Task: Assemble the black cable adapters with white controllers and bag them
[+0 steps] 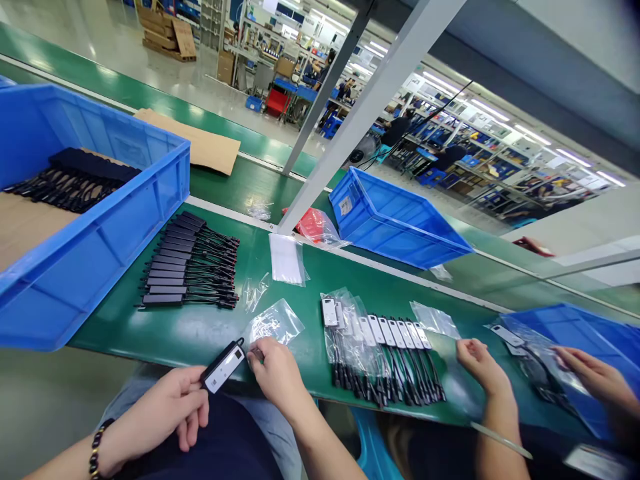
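Note:
My left hand point(173, 410) grips a black box-shaped adapter point(224, 367) with a white label on its upper face and a short dark cable curling at its far end. Close to that end is my right hand point(277, 373), thumb and forefinger pinched together; whatever is between them is too small to make out. Just beyond the right fingers lies a clear plastic bag point(276, 321) of small transparent pieces. Several black adapters with cables point(167, 273) are stacked in a row at the left. To the right, labelled adapters point(387, 331) lie side by side, some under clear bags.
A large blue bin point(125, 220) with more cabled adapters stands left. White sheets point(287, 259) lie mid-table. Behind the rail are another blue bin point(400, 220), a red bag point(315, 223) and cardboard point(200, 143). At right, a co-worker's hands point(483, 367) handle a bagged adapter.

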`<action>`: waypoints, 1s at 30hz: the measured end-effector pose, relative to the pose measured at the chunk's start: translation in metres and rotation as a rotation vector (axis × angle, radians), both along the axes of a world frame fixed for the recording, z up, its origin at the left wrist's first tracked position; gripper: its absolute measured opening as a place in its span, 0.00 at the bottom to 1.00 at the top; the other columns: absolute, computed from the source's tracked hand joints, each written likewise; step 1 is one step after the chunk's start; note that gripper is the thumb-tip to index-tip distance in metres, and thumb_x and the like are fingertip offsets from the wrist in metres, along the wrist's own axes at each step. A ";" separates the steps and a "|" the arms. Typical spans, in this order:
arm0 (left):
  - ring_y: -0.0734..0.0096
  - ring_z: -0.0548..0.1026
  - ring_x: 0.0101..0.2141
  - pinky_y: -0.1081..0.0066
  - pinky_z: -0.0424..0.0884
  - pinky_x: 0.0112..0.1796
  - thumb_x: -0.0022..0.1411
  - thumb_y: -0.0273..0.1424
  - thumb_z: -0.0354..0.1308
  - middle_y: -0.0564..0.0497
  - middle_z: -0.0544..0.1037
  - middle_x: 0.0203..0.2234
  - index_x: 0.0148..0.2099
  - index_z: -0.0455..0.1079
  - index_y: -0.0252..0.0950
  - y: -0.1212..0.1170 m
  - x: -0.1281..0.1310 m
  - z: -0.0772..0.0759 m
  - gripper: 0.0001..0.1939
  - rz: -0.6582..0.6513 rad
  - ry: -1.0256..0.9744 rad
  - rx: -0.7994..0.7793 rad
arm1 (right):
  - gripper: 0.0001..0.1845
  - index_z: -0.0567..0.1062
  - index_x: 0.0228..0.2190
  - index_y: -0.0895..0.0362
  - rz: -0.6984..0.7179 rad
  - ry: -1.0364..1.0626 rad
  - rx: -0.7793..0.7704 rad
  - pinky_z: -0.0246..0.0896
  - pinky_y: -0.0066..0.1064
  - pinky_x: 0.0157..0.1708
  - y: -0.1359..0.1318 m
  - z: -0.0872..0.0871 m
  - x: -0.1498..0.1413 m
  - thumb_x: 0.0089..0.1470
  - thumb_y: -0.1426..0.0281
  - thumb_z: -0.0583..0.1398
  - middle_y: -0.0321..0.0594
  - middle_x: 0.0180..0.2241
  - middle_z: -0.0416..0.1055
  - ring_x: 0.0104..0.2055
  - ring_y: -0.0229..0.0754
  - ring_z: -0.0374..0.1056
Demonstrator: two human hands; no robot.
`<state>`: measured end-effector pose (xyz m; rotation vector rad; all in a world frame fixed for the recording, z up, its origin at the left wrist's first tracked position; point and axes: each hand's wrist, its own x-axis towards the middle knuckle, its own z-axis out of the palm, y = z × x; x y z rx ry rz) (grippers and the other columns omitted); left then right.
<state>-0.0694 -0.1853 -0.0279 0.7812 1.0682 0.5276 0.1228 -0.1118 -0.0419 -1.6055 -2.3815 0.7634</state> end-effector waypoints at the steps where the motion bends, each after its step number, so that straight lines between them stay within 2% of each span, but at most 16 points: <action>1: 0.77 0.70 0.16 0.79 0.64 0.16 0.57 0.30 0.47 0.54 0.72 0.20 0.37 0.61 0.33 0.000 -0.002 0.002 0.07 0.009 -0.010 -0.008 | 0.04 0.71 0.25 0.56 -0.002 -0.025 -0.013 0.47 0.25 0.28 0.001 -0.001 -0.001 0.50 0.72 0.57 0.36 0.26 0.69 0.28 0.36 0.63; 6: 0.78 0.70 0.16 0.80 0.63 0.16 0.57 0.30 0.47 0.53 0.72 0.21 0.35 0.61 0.33 -0.003 -0.012 0.004 0.06 0.032 -0.038 -0.047 | 0.11 0.70 0.21 0.57 0.029 -0.124 -0.026 0.43 0.27 0.25 0.003 -0.002 -0.005 0.52 0.66 0.57 0.36 0.23 0.70 0.25 0.36 0.63; 11: 0.77 0.70 0.15 0.80 0.63 0.15 0.55 0.29 0.48 0.52 0.73 0.19 0.36 0.61 0.33 -0.002 -0.009 0.001 0.06 -0.055 -0.042 -0.083 | 0.10 0.71 0.22 0.56 0.061 -0.140 -0.044 0.43 0.27 0.25 0.004 -0.001 -0.005 0.52 0.67 0.57 0.36 0.24 0.71 0.26 0.36 0.64; 14: 0.77 0.70 0.14 0.80 0.63 0.15 0.53 0.29 0.48 0.52 0.73 0.20 0.35 0.61 0.33 0.001 -0.006 -0.003 0.06 -0.037 -0.002 -0.078 | 0.09 0.71 0.22 0.57 0.069 -0.138 -0.044 0.44 0.27 0.25 0.005 -0.001 -0.005 0.52 0.68 0.57 0.36 0.24 0.71 0.26 0.36 0.64; 19: 0.76 0.70 0.14 0.80 0.63 0.14 0.54 0.30 0.46 0.52 0.73 0.19 0.33 0.61 0.34 0.004 -0.004 -0.008 0.06 -0.014 0.066 -0.098 | 0.06 0.73 0.25 0.56 0.066 -0.032 -0.047 0.48 0.26 0.27 0.003 0.005 -0.002 0.51 0.69 0.58 0.37 0.25 0.71 0.28 0.38 0.65; 23: 0.75 0.70 0.14 0.80 0.62 0.14 0.55 0.31 0.47 0.52 0.74 0.20 0.33 0.60 0.34 0.005 -0.004 -0.010 0.06 -0.016 0.081 -0.106 | 0.07 0.72 0.28 0.56 0.070 0.110 -0.030 0.51 0.25 0.28 0.002 0.014 0.001 0.52 0.75 0.55 0.36 0.27 0.69 0.29 0.36 0.64; 26: 0.76 0.70 0.14 0.80 0.61 0.14 0.56 0.31 0.47 0.51 0.74 0.20 0.33 0.60 0.34 0.007 -0.003 -0.006 0.06 -0.001 0.070 -0.113 | 0.09 0.70 0.29 0.56 0.064 0.150 0.007 0.52 0.25 0.28 0.000 0.017 0.002 0.48 0.80 0.53 0.36 0.28 0.67 0.29 0.36 0.62; 30: 0.77 0.70 0.14 0.81 0.60 0.14 0.56 0.31 0.48 0.50 0.74 0.19 0.32 0.61 0.33 0.011 0.000 0.007 0.06 0.030 -0.020 -0.164 | 0.12 0.69 0.30 0.57 0.040 0.125 0.035 0.53 0.26 0.30 -0.001 0.011 0.002 0.43 0.81 0.53 0.37 0.29 0.66 0.30 0.37 0.62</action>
